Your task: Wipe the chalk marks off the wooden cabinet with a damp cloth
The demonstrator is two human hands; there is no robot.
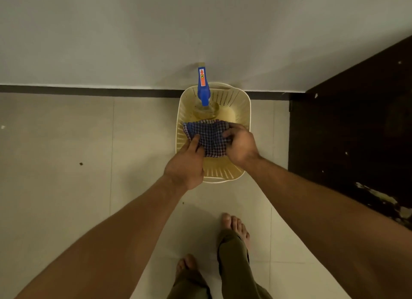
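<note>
Hands meet over a pale yellow plastic basket [245, 111] on a tiled floor, seen from above by a head-worn camera. The left hand [186, 165] grips the near left part of a blue and purple checked cloth [208, 137], its thumb lying on top of the fabric. The right hand [240, 142] clamps the cloth's right side, fingers curled over the edge. Both hands are closed on the cloth and hold it stretched between them above the basket's middle. Bare forearms run from the bottom corners up to the hands.

Inside the basket, at its far end, stands a clear spray bottle [206, 111] with a blue trigger head [203, 87] bearing an orange label. The basket has perforated sides and sits against the foot of a pale wall, where a dark skirting strip runs left to right.

To the right stands the dark wooden cabinet [356, 131], its surface dotted with small pale specks and a larger pale, smeared patch on its near part. At the near edge, two bare feet and olive trouser legs [234, 265] show on the floor tiles [66, 142].
</note>
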